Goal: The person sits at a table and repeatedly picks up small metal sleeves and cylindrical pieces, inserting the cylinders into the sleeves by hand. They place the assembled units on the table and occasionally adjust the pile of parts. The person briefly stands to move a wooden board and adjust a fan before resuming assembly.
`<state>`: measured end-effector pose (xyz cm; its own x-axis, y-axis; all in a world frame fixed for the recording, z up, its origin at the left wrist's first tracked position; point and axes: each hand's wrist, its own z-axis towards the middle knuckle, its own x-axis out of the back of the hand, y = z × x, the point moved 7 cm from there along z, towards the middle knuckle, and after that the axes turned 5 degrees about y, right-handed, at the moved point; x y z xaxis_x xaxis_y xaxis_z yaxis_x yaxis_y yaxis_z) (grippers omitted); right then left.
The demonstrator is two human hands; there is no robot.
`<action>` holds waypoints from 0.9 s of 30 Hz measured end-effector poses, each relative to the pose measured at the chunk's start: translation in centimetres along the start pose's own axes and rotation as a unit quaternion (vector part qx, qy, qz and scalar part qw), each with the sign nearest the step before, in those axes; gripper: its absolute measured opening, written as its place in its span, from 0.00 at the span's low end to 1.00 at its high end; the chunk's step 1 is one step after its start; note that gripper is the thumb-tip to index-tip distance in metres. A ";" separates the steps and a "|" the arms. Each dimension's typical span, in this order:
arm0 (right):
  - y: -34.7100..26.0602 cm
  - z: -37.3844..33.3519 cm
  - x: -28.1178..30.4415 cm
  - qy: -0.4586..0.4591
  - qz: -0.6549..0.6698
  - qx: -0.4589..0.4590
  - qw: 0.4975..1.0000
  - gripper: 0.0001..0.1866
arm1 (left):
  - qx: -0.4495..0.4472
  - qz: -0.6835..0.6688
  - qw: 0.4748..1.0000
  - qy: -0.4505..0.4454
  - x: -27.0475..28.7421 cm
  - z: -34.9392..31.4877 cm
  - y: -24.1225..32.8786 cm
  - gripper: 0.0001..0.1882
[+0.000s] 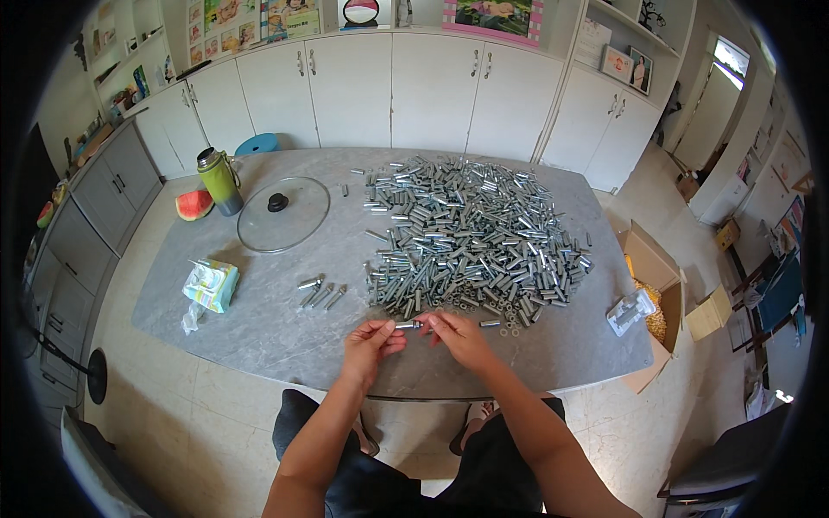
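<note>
Near the front edge of the grey table, my left hand pinches a silver expansion anchor bolt that lies level, pointing right. My right hand has its fingertips closed at the bolt's right end; what they cover there is too small to make out. Just beyond both hands spreads a large heap of metal sleeves and bolts. Flat washers lie loose at its near edge, beside a single sleeve. Several anchor bolts lie in a small group to the left of the heap.
On the table's left are a glass lid, a green flask, a watermelon piece and a wipes pack. A clear plastic packet lies at the right edge, beside an open carton holding yellowish pieces.
</note>
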<state>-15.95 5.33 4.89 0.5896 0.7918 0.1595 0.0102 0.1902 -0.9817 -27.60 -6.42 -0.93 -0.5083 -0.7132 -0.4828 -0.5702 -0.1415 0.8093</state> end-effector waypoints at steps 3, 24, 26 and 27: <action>2.1 0.3 0.8 0.007 -0.007 -0.034 0.999 0.20 | -0.019 -0.007 1.000 0.020 0.1 0.1 0.5 0.05; 1.5 0.1 1.5 0.028 -0.333 0.127 0.934 0.09 | -0.209 0.283 0.903 0.246 8.3 3.2 7.3 0.11; 1.2 0.0 1.6 0.035 -0.328 0.122 0.936 0.09 | -0.247 0.316 0.881 0.252 7.3 2.6 7.6 0.12; 1.1 0.0 1.6 0.037 -0.325 0.116 0.938 0.09 | -0.296 0.335 0.858 0.253 6.9 2.2 7.6 0.12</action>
<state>-15.00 6.76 4.04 0.5738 0.4243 0.7005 0.2151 0.7472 -0.6288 -36.91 -10.89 1.17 -0.1638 -0.9563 0.2421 0.2439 0.1985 0.9493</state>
